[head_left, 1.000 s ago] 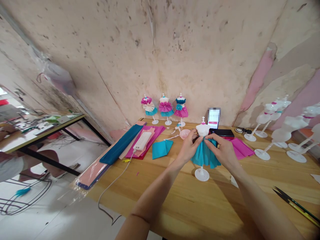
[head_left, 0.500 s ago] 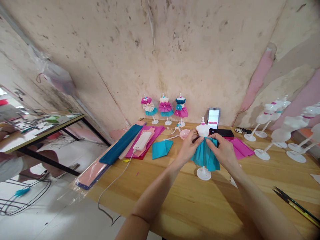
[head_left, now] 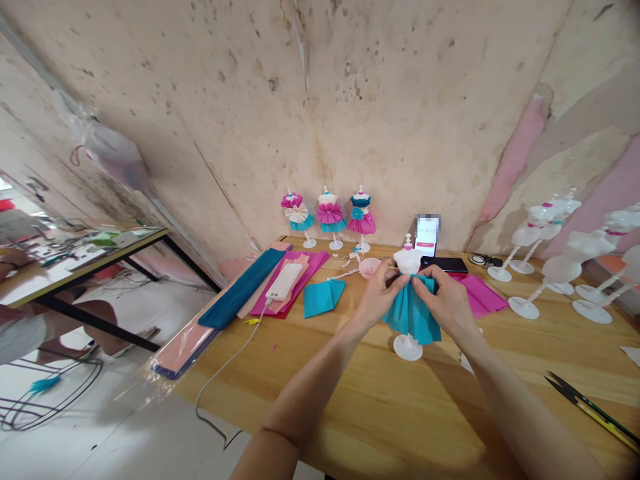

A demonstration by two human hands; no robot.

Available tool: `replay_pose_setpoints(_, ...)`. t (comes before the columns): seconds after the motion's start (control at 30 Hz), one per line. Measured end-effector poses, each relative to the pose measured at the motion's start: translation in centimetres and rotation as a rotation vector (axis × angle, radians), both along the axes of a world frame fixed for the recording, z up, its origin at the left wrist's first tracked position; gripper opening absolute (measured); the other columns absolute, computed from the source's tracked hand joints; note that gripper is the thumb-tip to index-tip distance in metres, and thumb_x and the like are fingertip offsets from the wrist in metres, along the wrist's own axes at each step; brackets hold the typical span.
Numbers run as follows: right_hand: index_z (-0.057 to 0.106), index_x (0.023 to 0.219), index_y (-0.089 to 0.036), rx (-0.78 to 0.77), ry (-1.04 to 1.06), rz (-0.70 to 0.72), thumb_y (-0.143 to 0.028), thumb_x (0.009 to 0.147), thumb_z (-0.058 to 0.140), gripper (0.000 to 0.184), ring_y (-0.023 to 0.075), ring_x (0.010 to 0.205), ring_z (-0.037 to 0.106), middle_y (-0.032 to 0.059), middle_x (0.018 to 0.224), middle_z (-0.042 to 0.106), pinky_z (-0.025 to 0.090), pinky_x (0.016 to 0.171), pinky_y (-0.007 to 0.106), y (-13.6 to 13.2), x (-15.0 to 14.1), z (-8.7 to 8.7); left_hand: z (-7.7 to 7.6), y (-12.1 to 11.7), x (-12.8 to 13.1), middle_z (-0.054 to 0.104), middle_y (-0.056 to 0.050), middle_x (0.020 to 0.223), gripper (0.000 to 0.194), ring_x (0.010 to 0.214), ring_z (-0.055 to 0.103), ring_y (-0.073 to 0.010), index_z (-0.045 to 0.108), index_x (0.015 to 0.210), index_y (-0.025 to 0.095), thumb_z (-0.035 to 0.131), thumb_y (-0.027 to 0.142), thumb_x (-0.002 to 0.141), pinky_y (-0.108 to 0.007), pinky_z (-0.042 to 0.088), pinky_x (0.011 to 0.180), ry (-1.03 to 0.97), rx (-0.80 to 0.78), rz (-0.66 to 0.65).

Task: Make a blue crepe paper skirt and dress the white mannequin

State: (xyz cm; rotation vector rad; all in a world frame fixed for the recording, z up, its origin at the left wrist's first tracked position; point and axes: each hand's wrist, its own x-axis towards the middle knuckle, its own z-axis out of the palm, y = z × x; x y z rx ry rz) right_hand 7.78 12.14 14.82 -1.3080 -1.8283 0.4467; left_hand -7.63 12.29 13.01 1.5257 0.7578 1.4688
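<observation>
Left hand [head_left: 380,295], right hand [head_left: 447,305] pinch teal paper skirt [head_left: 413,315] | white mini mannequin [head_left: 408,261] upright | long axis vertical

Head-worn view, facing forward, downward

The teal paper skirt [head_left: 413,313] is matt and lightly creased. The white plastic dress form [head_left: 408,261] and its round base [head_left: 408,348] are smooth, with a slight sheen. The wooden tabletop [head_left: 380,407] has a varnished, semi-gloss finish with visible grain. The magenta paper sheets [head_left: 481,297] are matt. The white power bank [head_left: 284,282] is smooth plastic. The black phone [head_left: 444,265] has a glossy surface. The clear plastic film [head_left: 160,380] is thin and glossy. The plaster wall [head_left: 320,113] is rough, matt and stained, with flaking patches.
</observation>
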Motion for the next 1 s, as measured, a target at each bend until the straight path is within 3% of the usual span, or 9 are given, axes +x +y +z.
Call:
replay_pose_setpoints(0.2, 0.054, 0.086, -0.021, 0.016, 0.036, -0.066, -0.049, 0.081, 0.057, 0.028, 0.0175, 0.062, 0.053, 0.0023, 0.074, 0.063, 0.034, 0.058, 0.028, -0.02, -0.08, 0.06, -0.29, 0.13, 0.22, 0.063, -0.011, 0.118, 0.042, 0.108, 0.061, -0.0212, 0.048, 0.119, 0.017, 0.061, 0.040, 0.087, -0.033, 0.046, 0.095, -0.036, -0.004, -0.023)
replay_pose_setpoints(0.47, 0.058, 0.086, -0.021, -0.109, 0.189, 0.155, -0.048, 0.086, 0.054, 0.027, 0.0153, 0.064, 0.049, -0.0011, 0.070, 0.057, 0.036, 0.057, 0.027, 0.44, 0.74, 0.18, -0.90, 0.73, 0.02, 0.064, -0.007, 0.106, 0.040, 0.095, 0.062, -0.0177, 0.049, 0.120, 0.018, 0.060, 0.041, 0.088, -0.029, 0.047, 0.085, 0.025, 0.003, 0.061)
replay_pose_setpoints(1.0, 0.058, 0.087, -0.021, -0.125, 0.193, 0.134, -0.049, 0.086, 0.056, 0.028, 0.0147, 0.062, 0.047, -0.0015, 0.068, 0.056, 0.036, 0.055, 0.027, 0.67, 0.60, -0.39, -0.46, 0.37, -0.08, 0.064, -0.011, 0.116, 0.045, 0.105, 0.062, -0.0211, 0.046, 0.125, 0.018, 0.059, 0.039, 0.089, -0.034, 0.046, 0.094, 0.007, -0.010, 0.024)
